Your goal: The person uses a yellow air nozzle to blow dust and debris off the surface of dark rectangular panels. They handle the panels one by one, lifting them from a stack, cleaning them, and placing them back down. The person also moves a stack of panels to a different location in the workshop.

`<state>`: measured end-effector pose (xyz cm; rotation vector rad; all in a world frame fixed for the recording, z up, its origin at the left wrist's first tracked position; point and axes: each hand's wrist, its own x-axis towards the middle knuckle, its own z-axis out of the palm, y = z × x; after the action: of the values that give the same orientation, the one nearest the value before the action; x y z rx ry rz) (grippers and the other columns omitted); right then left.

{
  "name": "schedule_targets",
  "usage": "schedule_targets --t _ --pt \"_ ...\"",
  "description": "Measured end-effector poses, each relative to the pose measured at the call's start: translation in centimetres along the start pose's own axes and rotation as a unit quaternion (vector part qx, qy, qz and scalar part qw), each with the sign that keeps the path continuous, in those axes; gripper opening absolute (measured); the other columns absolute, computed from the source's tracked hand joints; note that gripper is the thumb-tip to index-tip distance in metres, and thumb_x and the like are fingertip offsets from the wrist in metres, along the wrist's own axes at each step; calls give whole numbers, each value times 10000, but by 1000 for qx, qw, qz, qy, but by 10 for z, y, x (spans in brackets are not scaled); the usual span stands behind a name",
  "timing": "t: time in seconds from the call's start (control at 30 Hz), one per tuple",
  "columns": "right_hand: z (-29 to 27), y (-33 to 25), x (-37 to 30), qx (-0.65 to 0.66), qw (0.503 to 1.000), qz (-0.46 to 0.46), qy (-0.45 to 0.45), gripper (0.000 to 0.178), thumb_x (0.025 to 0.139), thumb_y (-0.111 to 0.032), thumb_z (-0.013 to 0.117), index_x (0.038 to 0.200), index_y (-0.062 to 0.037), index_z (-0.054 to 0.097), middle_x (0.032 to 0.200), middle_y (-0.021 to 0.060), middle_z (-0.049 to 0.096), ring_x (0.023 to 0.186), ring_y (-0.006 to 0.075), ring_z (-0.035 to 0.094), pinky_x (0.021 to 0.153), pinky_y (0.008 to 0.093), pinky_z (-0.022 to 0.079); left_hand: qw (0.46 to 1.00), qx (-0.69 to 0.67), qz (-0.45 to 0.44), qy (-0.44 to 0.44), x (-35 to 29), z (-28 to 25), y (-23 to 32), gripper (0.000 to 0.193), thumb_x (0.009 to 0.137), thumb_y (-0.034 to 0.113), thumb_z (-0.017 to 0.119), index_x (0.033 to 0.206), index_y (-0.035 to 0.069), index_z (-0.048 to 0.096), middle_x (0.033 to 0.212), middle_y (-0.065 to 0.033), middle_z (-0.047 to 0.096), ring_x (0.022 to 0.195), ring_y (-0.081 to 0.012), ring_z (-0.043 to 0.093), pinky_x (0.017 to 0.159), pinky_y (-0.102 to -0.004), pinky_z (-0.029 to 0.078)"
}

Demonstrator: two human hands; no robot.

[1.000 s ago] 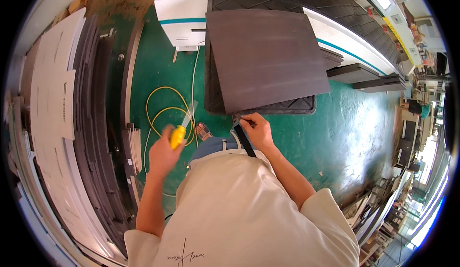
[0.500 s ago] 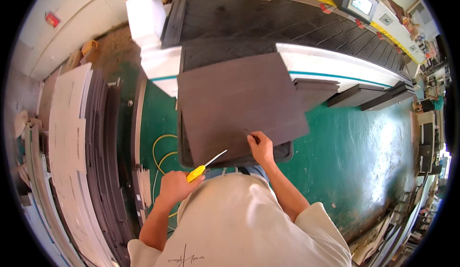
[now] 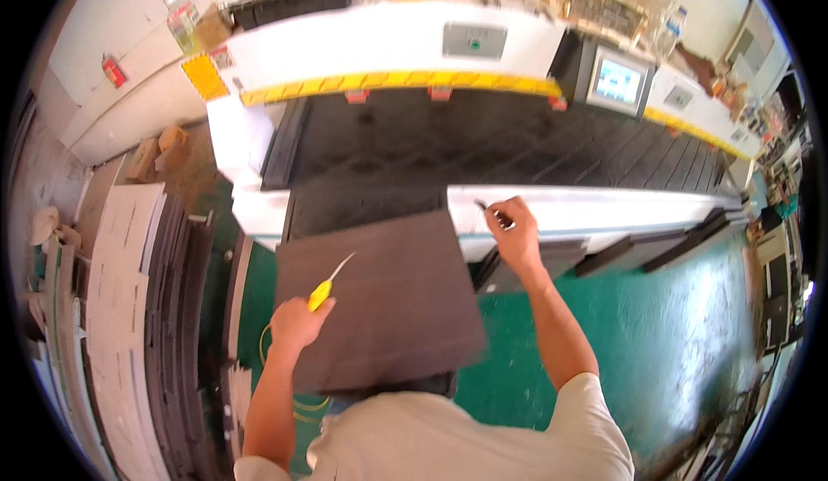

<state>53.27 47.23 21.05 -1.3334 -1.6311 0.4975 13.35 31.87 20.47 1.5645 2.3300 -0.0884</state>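
Note:
My left hand [image 3: 295, 326] is closed round a yellow-handled tool [image 3: 321, 295] with a thin, slightly curved metal blade. It hovers over the left part of a large dark brown sheet [image 3: 397, 300], its blade pointing forward and right. The sheet lies tilted on a black support in front of me. My right hand [image 3: 516, 232] is raised past the sheet's far right corner, before the machine's white front. Its fingers are closed on a small dark and silvery tool [image 3: 502, 220], mostly hidden, whose dark tip sticks out to the left.
Ahead stands a white machine [image 3: 362, 58] with a dark bed [image 3: 414, 144] and a screen [image 3: 617, 82]. Bottles and a black tray [image 3: 297, 2] sit on top. Dark panels [image 3: 634, 250] lean below it. Stacked boards [image 3: 121, 274] stand left, above green flooring [image 3: 595, 326].
My right hand has lifted from the sheet and moved forward and right. My left hand has moved forward over the sheet with the yellow-handled tool. The view has tilted up, showing the machine's top.

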Motion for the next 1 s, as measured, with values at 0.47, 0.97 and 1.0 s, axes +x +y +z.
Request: schedule_targets --t 0.47,0.97,1.0 --pt "-60 1 401 -470 851 -210 105 185 891 -149 674 1048 -129 769 1158 55 720 1151 277 637 959 441 529 930 -321 -173 -35 -73 51 -60 457 852 455 791 937 10 733 693 -84 656 710 -264 676 670 -399 522" --pt "214 -76 -211 543 650 428 -315 498 1098 -473 462 1405 -91 555 1199 56 641 1101 172 595 978 345 482 433 -891 18 -137 -52 87 27 423 1045 363 580 1359 83 538 1289 -106 612 1178 -236 578 1070 -388 438" --pt "210 -67 -216 550 633 466 -282 502 1095 -493 454 1397 -110 573 1202 41 659 1111 163 608 1010 360 478 454 -879 46 -141 -61 81 37 412 1053 356 568 1358 80 547 1295 -91 611 1185 -224 576 1082 -385 431"
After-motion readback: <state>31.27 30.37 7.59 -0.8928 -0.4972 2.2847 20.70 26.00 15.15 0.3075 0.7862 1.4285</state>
